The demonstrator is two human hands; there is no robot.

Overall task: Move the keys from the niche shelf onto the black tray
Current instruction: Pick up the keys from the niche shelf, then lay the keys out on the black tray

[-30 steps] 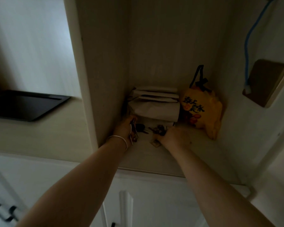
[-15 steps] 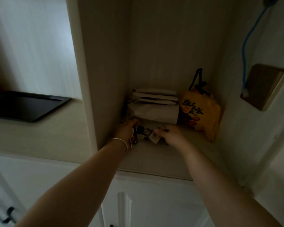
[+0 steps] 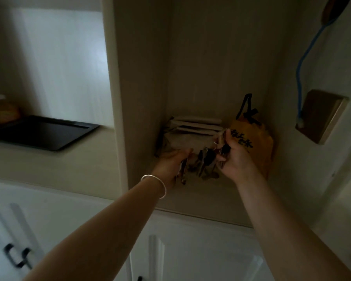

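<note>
R hand (image 3: 234, 159) grip closed on main keys (image 3: 206, 159), lifted just off niche shelf (image 3: 190, 199). L hand (image 3: 171, 165) grip holds a second bunch, I think; view dim. I'd gather dangling ends before carrying left to black tray (image 3: 39, 131) on table.

Both bare forearms extend forward and upward, converging. Left hand (image 3: 171, 166): palm turned inward, fingers (image 3: 183, 153) curled closed on a bunch of keys (image 3: 182, 172); bangle (image 3: 156, 184) at the wrist. Right hand (image 3: 236, 159): raised slightly higher, fingers clenched around a second bunch of keys (image 3: 208, 159), wrist bent back.
</note>
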